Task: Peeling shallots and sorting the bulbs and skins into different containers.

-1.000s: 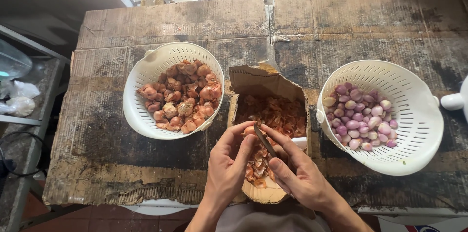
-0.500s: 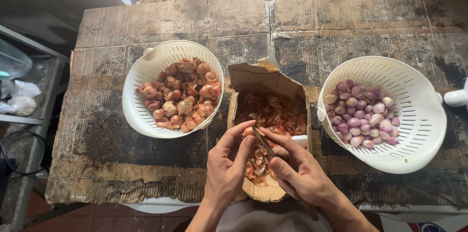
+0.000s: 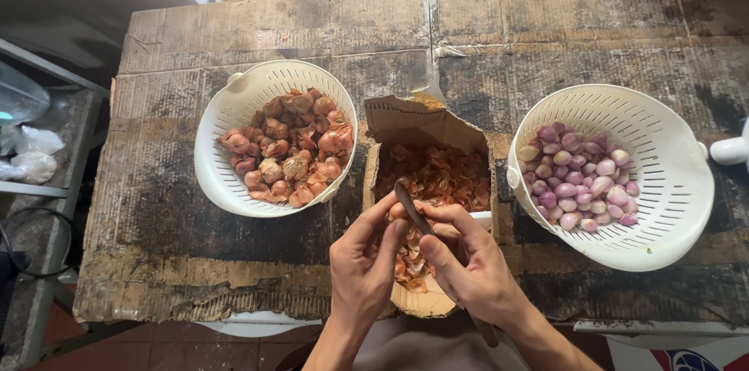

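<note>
Two bare hands raised over a torn cardboard box (image 3: 425,133) of peelings at table centre; left hand (image 3: 360,268) curled, fingertips pinching a small shallot (image 3: 399,212) at its 1 o'clock; right hand (image 3: 466,262) wrapped around a thin knife (image 3: 412,207), thumb pressed along it, blade angled toward 11 o'clock against the shallot; two white colanders: one (image 3: 234,110) at 10 o'clock heaped with unpeeled shallots, one (image 3: 663,207) at 3 o'clock holding peeled purple ones; counts beyond reckoning.

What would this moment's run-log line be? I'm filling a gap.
left hand: holds shallot | right hand: knife on it | over box of peels | unpeeled colander left, peeled colander right
</note>
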